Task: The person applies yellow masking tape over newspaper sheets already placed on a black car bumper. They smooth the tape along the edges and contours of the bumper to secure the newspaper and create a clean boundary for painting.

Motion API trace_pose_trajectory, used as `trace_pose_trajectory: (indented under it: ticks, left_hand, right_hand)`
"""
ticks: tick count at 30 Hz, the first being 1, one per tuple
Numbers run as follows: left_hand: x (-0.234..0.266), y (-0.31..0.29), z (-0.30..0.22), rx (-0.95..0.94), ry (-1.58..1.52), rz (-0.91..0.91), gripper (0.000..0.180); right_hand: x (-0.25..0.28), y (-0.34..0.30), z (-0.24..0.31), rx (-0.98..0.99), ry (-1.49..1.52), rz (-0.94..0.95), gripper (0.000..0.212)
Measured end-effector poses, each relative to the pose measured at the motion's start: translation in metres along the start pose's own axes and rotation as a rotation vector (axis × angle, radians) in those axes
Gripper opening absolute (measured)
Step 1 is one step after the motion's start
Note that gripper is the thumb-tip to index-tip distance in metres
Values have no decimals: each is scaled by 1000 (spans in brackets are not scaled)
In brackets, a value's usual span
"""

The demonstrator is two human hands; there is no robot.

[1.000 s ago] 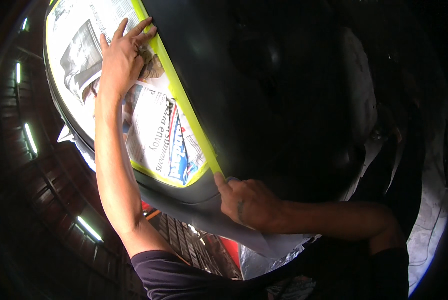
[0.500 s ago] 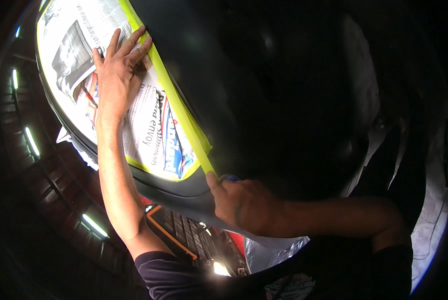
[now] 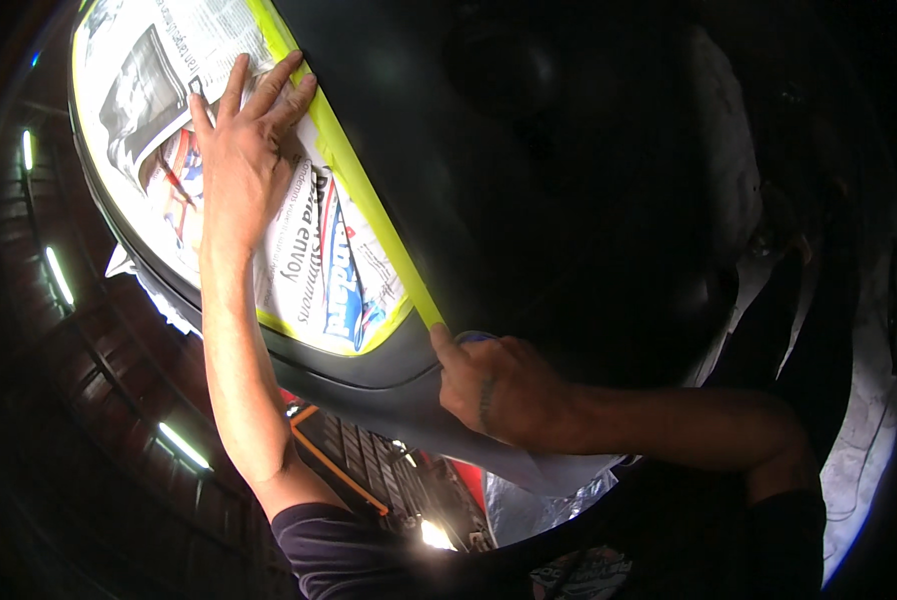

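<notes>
Left hand lies flat, fingers spread, on newspaper masking a dark panel. Right hand pinches the yellow-green tape at the newspaper's lower edge, thumb pressing.

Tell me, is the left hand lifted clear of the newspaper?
No, the left hand lies flat on the newspaper, with its fingers spread up to the yellow-green tape.
</notes>
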State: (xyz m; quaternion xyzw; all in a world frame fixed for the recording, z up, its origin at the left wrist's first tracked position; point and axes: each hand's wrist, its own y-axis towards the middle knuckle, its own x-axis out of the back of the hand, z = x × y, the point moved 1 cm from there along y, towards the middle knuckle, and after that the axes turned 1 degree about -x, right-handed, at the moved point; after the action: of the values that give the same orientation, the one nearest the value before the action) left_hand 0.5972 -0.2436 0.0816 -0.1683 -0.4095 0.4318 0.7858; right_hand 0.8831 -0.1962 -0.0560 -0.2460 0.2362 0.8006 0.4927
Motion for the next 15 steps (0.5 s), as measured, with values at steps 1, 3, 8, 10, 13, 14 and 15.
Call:
trace_pose_trajectory:
  ticks: [1, 3, 8, 10, 13, 14, 15]
  left_hand:
    - [2, -3, -4, 1, -1, 6, 69]
    - [1, -10, -12, -12, 8, -1, 65]
    - [-4, -16, -16, -13, 40, -29, 63]
    - [-4, -19, -15, 5, 39, -36, 66]
    - [-8, -17, -13, -3, 53, -46, 66]
    - [-8, -16, -13, -8, 54, -47, 66]
    - [-6, -16, -13, -10, 55, -41, 66]
  right_hand:
    - [-1, 0, -1, -2, 15, -7, 51]
    - [-5, -3, -1, 1, -8, -6, 49]
    - [-30, -36, -9, 211, -258, -145, 42]
    - [-32, -54, -16, 289, -264, -232, 43]
    - [-16, -71, -15, 340, -308, -364, 49]
    - [-8, -74, -11, 314, -221, -383, 54]
    - [-6, -78, -9, 287, -221, -375, 53]
